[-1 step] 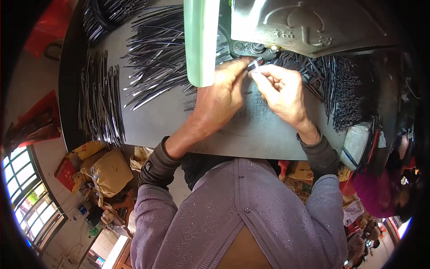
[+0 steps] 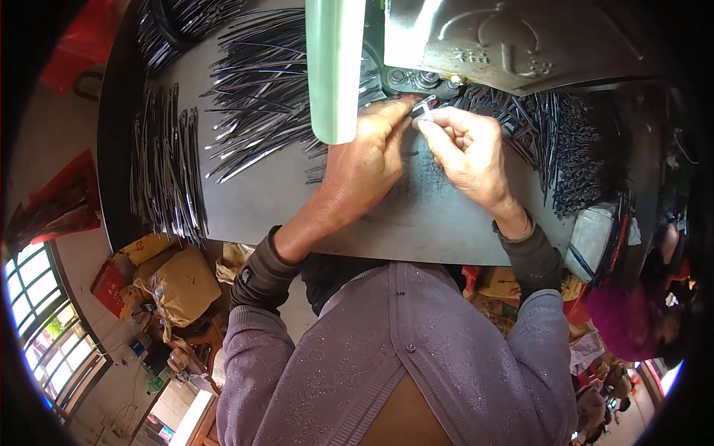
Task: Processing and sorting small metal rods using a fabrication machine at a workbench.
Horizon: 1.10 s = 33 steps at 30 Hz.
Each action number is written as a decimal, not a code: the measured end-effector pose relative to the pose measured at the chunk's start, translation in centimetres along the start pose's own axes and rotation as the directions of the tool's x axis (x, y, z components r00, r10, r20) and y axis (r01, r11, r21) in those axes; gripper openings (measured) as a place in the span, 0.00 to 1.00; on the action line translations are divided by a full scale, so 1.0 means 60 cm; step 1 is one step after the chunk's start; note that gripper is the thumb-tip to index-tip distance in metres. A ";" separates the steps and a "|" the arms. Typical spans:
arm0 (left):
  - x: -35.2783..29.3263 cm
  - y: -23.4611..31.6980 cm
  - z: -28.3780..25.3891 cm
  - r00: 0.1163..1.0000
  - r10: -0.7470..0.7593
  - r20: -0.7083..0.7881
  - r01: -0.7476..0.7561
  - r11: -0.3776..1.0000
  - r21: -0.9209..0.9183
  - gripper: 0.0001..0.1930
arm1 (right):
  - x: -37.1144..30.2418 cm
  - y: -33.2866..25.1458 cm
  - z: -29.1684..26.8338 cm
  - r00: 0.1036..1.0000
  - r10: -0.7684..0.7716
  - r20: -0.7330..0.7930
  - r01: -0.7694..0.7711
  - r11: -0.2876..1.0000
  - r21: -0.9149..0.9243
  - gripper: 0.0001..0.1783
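Close together at the machine's base [image 2: 420,80], both my hands meet at a small dark strip with a shiny, pale metal end [image 2: 424,105]. My left hand [image 2: 368,152] is closed, thumb and fingers pinching the strip; its fingertips are partly hidden. From the right, my right hand [image 2: 470,152] pinches the pale end between thumb and forefinger, with the other fingers curled in. What exactly the piece is, I cannot make out. Left of my left hand lies a wide heap of long, thin dark strips [image 2: 260,89] with shiny ends.
Over the work hangs a pale green panel [image 2: 335,74], beside an embossed metal cover [image 2: 513,44]. More strips [image 2: 165,163] lie at the far left. Short dark pieces [image 2: 587,156] are heaped at the right, near a whitish box [image 2: 590,238]. The grey tabletop [image 2: 260,215] ends before my body.
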<state>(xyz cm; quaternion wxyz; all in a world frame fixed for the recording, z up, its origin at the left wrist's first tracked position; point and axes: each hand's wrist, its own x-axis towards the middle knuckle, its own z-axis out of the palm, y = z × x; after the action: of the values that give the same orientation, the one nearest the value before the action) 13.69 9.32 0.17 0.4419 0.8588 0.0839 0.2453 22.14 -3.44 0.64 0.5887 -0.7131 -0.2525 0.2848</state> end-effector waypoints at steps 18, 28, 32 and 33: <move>0.043 -0.003 0.010 0.986 0.168 -0.019 -0.153 0.932 0.330 0.14 | 0.039 0.009 -0.011 1.000 0.012 0.023 -0.021 0.908 0.418 0.06; 0.045 0.001 0.005 0.994 0.111 -0.013 -0.104 0.960 0.260 0.12 | 0.042 0.008 -0.008 0.999 0.012 0.029 -0.023 0.916 0.400 0.07; 0.046 0.001 0.006 0.994 0.110 -0.015 -0.103 0.961 0.257 0.13 | 0.043 0.008 -0.010 0.999 0.022 0.045 -0.038 0.912 0.409 0.07; 0.046 -0.001 0.006 0.993 0.114 -0.016 -0.106 0.959 0.262 0.13 | 0.043 0.007 -0.010 0.999 0.025 0.039 -0.039 0.907 0.419 0.06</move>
<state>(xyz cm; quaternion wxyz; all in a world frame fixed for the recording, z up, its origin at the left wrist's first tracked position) 16.27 10.08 0.92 0.3094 0.9088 0.0745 0.2697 24.38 -2.11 0.05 0.7193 -0.5693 -0.1832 0.3535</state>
